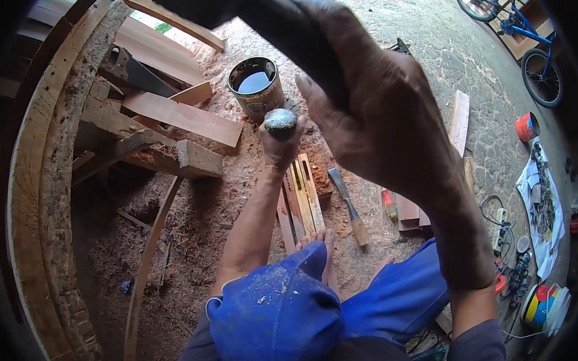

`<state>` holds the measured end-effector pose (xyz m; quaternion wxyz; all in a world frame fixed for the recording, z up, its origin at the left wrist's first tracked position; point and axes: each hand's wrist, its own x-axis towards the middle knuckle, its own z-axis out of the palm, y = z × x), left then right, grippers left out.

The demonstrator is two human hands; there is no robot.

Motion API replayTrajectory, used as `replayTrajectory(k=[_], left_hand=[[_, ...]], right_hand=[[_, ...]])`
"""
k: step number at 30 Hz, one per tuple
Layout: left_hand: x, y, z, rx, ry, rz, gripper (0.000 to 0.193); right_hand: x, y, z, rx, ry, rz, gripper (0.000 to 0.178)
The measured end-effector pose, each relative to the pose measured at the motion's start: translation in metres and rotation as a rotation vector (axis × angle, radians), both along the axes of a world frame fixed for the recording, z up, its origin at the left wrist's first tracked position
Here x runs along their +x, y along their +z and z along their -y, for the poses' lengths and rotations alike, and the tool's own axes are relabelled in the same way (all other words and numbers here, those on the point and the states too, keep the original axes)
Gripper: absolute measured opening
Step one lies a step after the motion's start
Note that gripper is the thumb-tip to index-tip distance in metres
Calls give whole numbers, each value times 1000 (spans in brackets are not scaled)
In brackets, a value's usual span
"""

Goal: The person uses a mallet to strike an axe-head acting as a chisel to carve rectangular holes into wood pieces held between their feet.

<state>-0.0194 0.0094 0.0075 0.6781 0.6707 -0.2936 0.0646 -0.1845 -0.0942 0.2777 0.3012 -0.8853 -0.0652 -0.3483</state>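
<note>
Right of the can [262, 101], the right hand [391, 110] has its grip wrapped round a dark hammer [275, 19]. Nearer the person than the can, the left hand [282, 155] encloses a round-topped handle [280, 123] in its grip; slotted wooden strips [313, 199] lie even nearer.

No text, number or sign can be read. The can [260, 104] bears faint marks, too small and smeared to make out; any print on the red tin [523, 128] or coloured reel [537, 305] is likewise illegible.
</note>
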Motion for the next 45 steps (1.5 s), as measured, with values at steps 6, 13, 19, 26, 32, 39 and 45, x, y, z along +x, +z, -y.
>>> replayTrajectory(k=[6, 13, 19, 26, 32, 39, 45], left_hand=[[-24, 17, -2, -27, -39, 37, 17], [-30, -15, -9, -174, -269, -148, 22], [-6, -10, -16, 8, 9, -106, 16], [-53, 10, 2, -62, 40, 94, 20], [-30, -4, -2, -292, -160, -262, 18], [-10, -6, 1, -208, -10, -140, 17], [-51, -17, 4, -282, -97, -252, 31]], right_hand=[[5, -62, 0, -335, -126, -599, 52], [-35, -96, 3, -172, 27, -693, 53], [12, 1, -2, -60, 31, 143, 63], [-8, -117, 1, -376, -33, -842, 37], [-33, -85, 0, -132, 43, -674, 68], [26, 8, 5, 20, -58, 247, 52], [-8, -130, 14, -336, -25, -789, 57]])
